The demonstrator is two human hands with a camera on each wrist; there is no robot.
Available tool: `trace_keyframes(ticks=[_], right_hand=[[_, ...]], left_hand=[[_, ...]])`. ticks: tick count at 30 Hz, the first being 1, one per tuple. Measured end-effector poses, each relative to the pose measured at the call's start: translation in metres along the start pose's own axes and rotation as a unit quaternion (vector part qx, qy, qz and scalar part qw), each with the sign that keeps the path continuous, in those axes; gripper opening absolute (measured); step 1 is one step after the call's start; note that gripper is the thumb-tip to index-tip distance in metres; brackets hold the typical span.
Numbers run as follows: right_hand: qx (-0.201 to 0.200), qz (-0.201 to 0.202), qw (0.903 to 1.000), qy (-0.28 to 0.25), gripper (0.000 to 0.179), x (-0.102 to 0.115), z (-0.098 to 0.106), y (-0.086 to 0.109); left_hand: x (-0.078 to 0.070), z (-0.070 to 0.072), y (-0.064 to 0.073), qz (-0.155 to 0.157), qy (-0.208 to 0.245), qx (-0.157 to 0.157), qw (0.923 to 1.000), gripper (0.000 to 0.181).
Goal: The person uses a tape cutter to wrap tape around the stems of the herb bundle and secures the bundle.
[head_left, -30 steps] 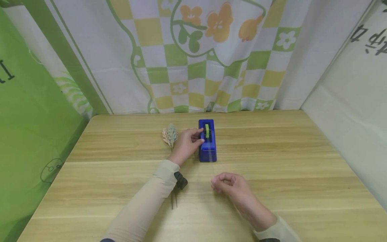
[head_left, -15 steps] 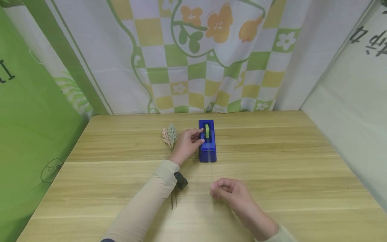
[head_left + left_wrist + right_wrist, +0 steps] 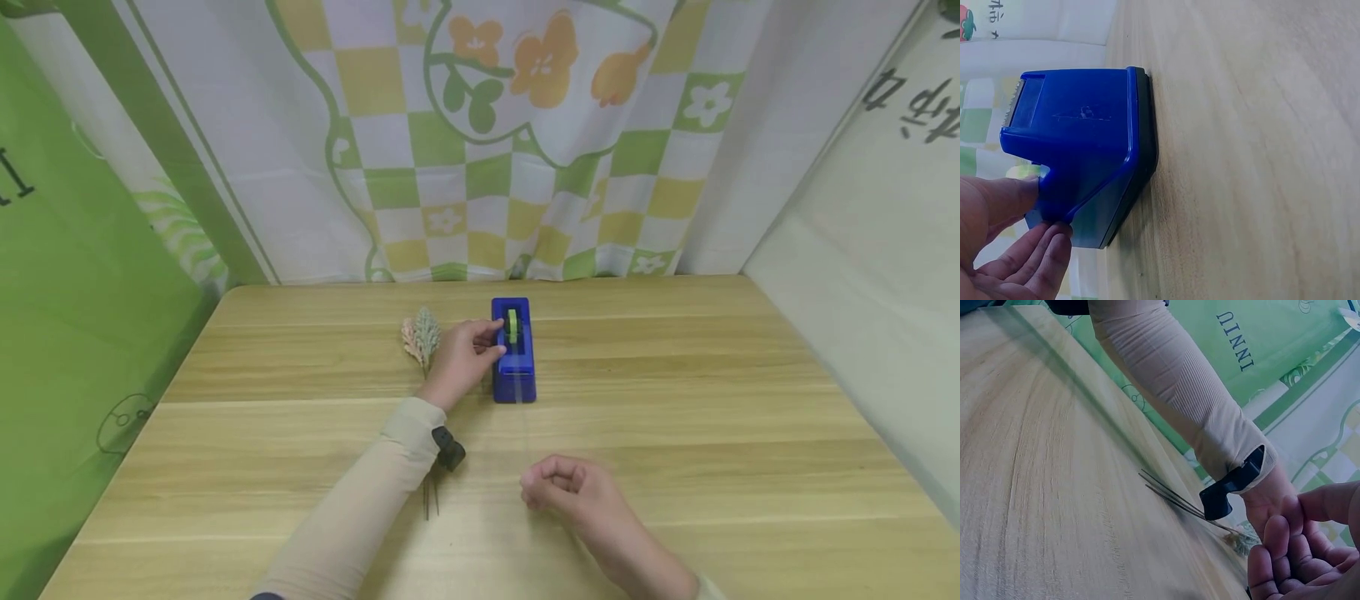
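Note:
A blue tape dispenser stands on the table with a small yellow-green roll inside. My left hand grips its left side wall between thumb and fingers; the left wrist view shows its serrated cutter. From the dispenser's front a thin clear strip of tape runs toward me, barely visible. Its near end is pinched by thumb and forefinger of my right hand, other fingers curled. Artificial sprigs, pinkish and grey-green, lie partly under my left forearm, their thin dark stems pointing toward me.
The wooden table ends at a checked, flowered curtain behind the dispenser. A green cloth hangs at left and a white one at right. A black camera sits on my left wrist, above the stems.
My right hand has drawn back toward me, away from the dispenser, and the tape strip between them has grown longer. The left hand keeps its grip; the dispenser and sprigs have stayed put.

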State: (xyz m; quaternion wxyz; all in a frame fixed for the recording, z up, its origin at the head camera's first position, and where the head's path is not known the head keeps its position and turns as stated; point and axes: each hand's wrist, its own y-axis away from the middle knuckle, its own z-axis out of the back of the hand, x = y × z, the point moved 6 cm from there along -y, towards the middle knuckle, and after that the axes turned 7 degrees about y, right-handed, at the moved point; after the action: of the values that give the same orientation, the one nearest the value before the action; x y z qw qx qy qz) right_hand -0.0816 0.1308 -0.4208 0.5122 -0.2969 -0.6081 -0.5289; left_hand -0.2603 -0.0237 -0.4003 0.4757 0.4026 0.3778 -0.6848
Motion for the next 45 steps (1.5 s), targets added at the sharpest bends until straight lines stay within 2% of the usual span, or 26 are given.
trace_keyframes(ticks=[9,15,19,21,24,28,32,33,40,45], right_hand=[[0.007,0.007,0.9999,-0.012,0.017,-0.001,-0.003,0.003],[0.017,0.019,0.9997,-0.005,0.019,0.003,-0.002,0.002],[0.021,0.022,0.9995,-0.002,0.018,0.003,-0.003,0.002],[0.022,0.023,0.9995,-0.001,0.018,0.003,-0.003,0.002],[0.022,0.025,0.9994,0.001,0.020,0.003,-0.003,0.002],[0.019,0.028,0.9994,0.002,0.020,0.003,-0.002,0.002],[0.019,0.029,0.9994,-0.005,0.019,0.003,0.000,0.002],[0.018,0.027,0.9994,-0.008,0.018,0.004,0.000,0.002],[0.014,0.019,0.9996,-0.013,0.016,0.003,0.000,0.002],[0.015,0.025,0.9995,-0.013,0.018,0.003,0.000,0.003]], left_hand=[[0.000,0.001,0.004,-0.023,-0.018,0.010,0.9995,0.040],[-0.013,0.018,0.013,-0.021,-0.045,-0.003,0.9988,0.034],[-0.018,0.036,0.026,0.016,-0.112,-0.012,0.9935,0.031],[-0.016,0.045,0.034,0.049,-0.148,-0.009,0.9877,0.031],[-0.007,0.054,0.044,0.100,-0.188,0.011,0.9770,0.030],[0.008,0.059,0.056,0.150,-0.213,0.039,0.9648,0.032],[0.020,0.059,0.066,0.179,-0.225,0.054,0.9562,0.030],[0.023,0.058,0.068,0.188,-0.227,0.060,0.9539,0.036],[0.032,0.051,0.075,0.216,-0.186,0.065,0.9564,0.044],[0.033,0.054,0.079,0.217,-0.169,0.056,0.9598,0.041]])
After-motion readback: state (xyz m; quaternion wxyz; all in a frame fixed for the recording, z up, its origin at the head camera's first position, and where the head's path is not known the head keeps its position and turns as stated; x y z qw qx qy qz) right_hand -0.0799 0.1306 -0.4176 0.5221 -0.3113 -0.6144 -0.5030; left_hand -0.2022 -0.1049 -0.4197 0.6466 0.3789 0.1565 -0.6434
